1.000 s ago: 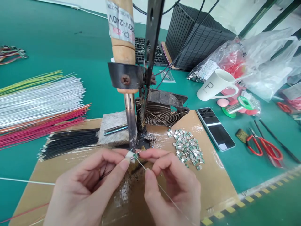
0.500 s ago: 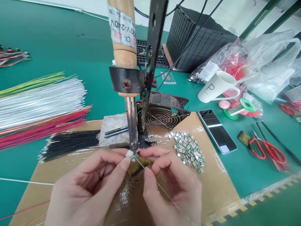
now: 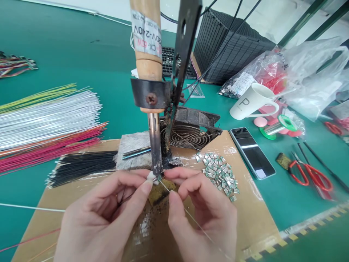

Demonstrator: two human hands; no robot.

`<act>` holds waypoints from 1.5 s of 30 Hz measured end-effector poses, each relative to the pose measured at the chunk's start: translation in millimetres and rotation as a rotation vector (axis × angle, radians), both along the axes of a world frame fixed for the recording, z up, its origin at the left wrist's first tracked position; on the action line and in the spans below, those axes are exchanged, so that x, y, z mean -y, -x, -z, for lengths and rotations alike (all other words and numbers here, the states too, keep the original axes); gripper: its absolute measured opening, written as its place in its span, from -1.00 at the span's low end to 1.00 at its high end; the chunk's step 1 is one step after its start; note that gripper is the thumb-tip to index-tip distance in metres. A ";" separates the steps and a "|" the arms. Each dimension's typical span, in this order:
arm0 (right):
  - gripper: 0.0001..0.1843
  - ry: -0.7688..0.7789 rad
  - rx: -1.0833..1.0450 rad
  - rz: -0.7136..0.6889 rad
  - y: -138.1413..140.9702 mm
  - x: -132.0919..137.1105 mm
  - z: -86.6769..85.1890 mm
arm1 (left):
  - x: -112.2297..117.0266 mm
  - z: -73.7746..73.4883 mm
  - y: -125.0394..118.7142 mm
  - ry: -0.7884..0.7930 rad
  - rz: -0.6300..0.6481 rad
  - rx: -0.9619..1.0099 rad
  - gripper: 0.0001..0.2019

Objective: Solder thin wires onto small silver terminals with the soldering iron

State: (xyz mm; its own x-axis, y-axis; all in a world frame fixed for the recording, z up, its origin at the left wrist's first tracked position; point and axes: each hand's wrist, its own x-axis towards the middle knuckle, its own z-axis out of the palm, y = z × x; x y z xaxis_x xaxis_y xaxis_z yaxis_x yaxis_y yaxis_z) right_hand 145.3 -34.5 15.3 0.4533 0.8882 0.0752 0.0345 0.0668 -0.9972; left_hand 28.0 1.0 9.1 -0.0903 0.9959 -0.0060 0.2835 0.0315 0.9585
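Observation:
A small metal connector (image 3: pixel 156 179) is pinched between the thumb and fingers of my left hand (image 3: pixel 109 211), directly under the soldering iron's tip. A soft white bit (image 3: pixel 151 175) shows at those fingertips; I cannot tell what it is. Thin wires, white (image 3: pixel 32 207), red and orange, trail out to the left behind this hand. My right hand (image 3: pixel 201 207) is closed on a thin silvery strand of solder wire (image 3: pixel 196 222), whose end meets the connector at the tip. The soldering iron (image 3: pixel 155 142) hangs tip down, its wooden handle clamped to a black metal stand (image 3: pixel 181 47).
Small metal connectors (image 3: pixel 220 173) lie heaped on the cardboard (image 3: pixel 253 218). A fan (image 3: pixel 191 133) stands behind the iron. Cut wires (image 3: pixel 49 114) lie left. Rightward are a phone (image 3: pixel 253 153), mug (image 3: pixel 252 102), solder spool (image 3: pixel 278 127) and red-handled scissors (image 3: pixel 311 174).
Both hands have shifted slightly right in view, along with the iron and stand. The connector now sits right under the iron's tip. Both grips stay the same.

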 end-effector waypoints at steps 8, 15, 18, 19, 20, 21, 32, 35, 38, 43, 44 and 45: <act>-0.75 0.001 -0.002 -0.002 -0.6 -0.5 -0.5 | 7.5 4.1 6.8 0.035 -0.014 0.074 -0.88; -0.76 0.005 0.016 -0.011 -1.9 -0.8 -4.7 | 4.5 -1.7 12.6 0.123 0.048 0.142 -0.91; -0.76 0.028 0.030 0.009 -0.6 -0.4 -5.7 | 3.4 -1.9 13.9 0.110 0.051 0.145 -0.89; -0.76 0.031 0.032 0.013 -0.2 -0.3 -5.8 | 3.3 -2.1 13.8 0.104 0.040 0.147 -0.88; -0.76 0.029 0.030 0.014 0.1 -0.2 -5.8 | 3.4 -2.5 13.6 0.108 0.037 0.149 -0.87; -0.75 0.025 0.026 0.015 0.2 -0.2 -5.8 | 3.6 -3.1 13.4 0.114 0.035 0.147 -0.86; -0.77 0.008 0.000 0.009 -0.5 -1.4 -6.0 | 6.6 -1.3 12.5 0.090 0.031 0.142 -0.85; -0.77 -0.004 -0.003 0.003 -1.2 -1.8 -5.7 | 5.2 -2.2 10.9 0.089 0.048 0.144 -0.85; -0.76 -0.012 -0.004 -0.012 -2.3 -1.9 -5.7 | 4.1 -5.9 10.6 0.103 0.061 0.136 -0.85; -0.74 -0.011 -0.012 -0.031 -3.2 -0.5 -4.4 | 5.1 -3.2 12.0 0.085 0.047 0.140 -0.87; -0.74 -0.006 -0.015 -0.033 -3.4 0.1 -3.8 | 5.9 -0.7 12.3 0.085 0.045 0.148 -0.88; -0.74 -0.005 -0.016 -0.034 -3.6 0.5 -3.3 | 6.7 2.0 12.7 0.086 0.041 0.156 -0.88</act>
State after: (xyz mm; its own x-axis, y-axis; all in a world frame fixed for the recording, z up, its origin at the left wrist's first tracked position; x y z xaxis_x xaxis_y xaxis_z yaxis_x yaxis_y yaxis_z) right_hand 149.0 -35.0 18.6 0.4242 0.9026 0.0725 0.0165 0.0724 -0.9972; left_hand 15.3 -5.7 7.1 -0.0412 0.9939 -0.1026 0.1345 0.1072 0.9851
